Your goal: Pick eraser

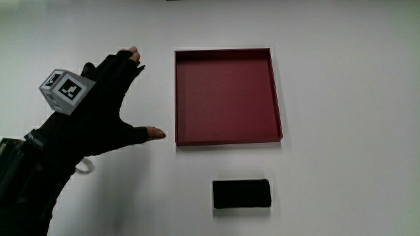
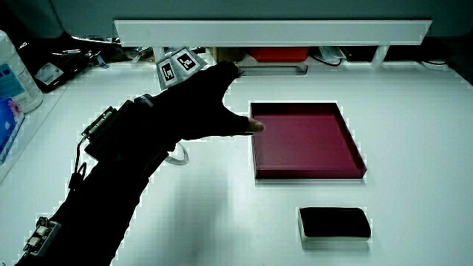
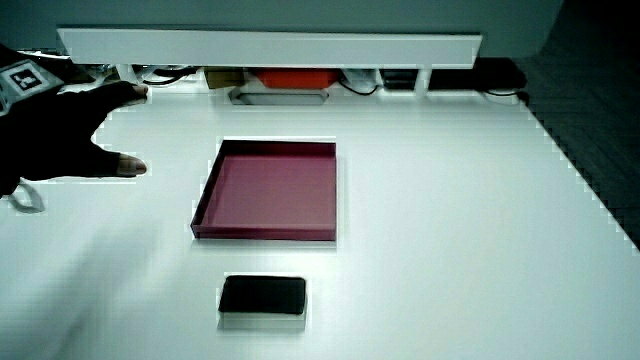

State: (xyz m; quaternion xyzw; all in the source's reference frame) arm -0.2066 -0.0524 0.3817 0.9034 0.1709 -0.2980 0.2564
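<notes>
The eraser (image 1: 241, 194) is a black block with a white base, lying flat on the white table nearer to the person than the dark red tray (image 1: 276, 98). Both side views show the eraser (image 2: 334, 222) (image 3: 262, 296) apart from the tray. The gloved hand (image 1: 108, 98) hovers over the table beside the tray, fingers spread and thumb stretched toward the tray's near corner. It holds nothing. In both side views the hand (image 2: 194, 107) (image 3: 60, 135) stays well away from the eraser, with the patterned cube (image 1: 63, 90) on its back.
The shallow red tray (image 2: 355, 148) (image 3: 205, 205) has nothing in it. A low white partition (image 2: 273, 31) runs along the table's edge farthest from the person, with cables and an orange object under it. A bottle (image 2: 16, 70) stands at the table's edge near the forearm.
</notes>
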